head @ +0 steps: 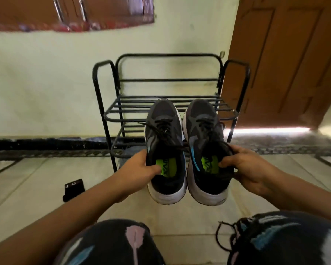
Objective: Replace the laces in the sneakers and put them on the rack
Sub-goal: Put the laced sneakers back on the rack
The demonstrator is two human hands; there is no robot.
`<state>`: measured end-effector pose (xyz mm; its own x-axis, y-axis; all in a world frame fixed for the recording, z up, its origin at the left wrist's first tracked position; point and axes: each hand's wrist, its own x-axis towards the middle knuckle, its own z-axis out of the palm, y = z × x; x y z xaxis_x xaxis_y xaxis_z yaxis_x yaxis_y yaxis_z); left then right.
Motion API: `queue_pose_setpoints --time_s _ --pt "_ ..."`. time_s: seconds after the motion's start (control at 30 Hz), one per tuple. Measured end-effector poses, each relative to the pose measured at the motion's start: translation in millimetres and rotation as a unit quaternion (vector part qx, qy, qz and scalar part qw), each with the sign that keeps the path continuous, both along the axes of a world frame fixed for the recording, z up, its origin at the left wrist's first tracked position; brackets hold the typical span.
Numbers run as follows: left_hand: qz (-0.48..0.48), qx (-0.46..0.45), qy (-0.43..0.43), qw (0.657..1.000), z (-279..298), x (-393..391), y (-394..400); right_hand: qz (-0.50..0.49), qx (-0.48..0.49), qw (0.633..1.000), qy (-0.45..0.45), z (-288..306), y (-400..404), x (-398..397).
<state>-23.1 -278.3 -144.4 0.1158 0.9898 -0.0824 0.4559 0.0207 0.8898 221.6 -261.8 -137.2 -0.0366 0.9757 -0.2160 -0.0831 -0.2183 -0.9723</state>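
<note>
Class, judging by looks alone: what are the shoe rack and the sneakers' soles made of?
Shoe rack: likely metal tubing, painted glossy black; thin bent bars with slight sheen. Sneakers' soles: probably matte white foam or rubber; thick, smooth, rounded edges.

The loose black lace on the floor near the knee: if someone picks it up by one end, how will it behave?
The loose black lace lies in slack curves on the floor, so it is probably floppy and would dangle. It looks thin, so likely very light. Its loops may catch on the patterned trouser leg it reaches.
</note>
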Motion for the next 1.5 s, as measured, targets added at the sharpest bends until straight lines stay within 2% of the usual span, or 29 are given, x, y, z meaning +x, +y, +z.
queue_pose_setpoints --time_s 0.3,0.63,0.77,0.97,1.03,1.23,1.5 --pt "0.035 0.073 0.017 0.997 77 0 -2 -0.016 0.045 0.999 -0.001 82 -8 -13" --pt "0.047 0.073 -0.017 0.996 91 5 82 -0.049 0.054 0.997 -0.015 106 79 -24" --pt "0.069 0.066 -0.048 0.994 85 2 132 -0.072 0.043 0.996 -0.011 105 129 -34" --pt "0.122 0.06 -0.051 0.989 78 4 194 -0.105 -0.031 0.992 -0.066 86 215 -46" --pt "0.126 0.056 -0.053 0.989 74 4 213 -0.103 -0.021 0.992 -0.063 76 232 -47" --pt "0.154 0.047 -0.088 0.983 66 4 248 -0.1 -0.033 0.994 0.012 59 251 -37" --pt "0.135 0.051 -0.099 0.985 49 4 257 -0.041 -0.003 0.998 0.037 44 246 -40"
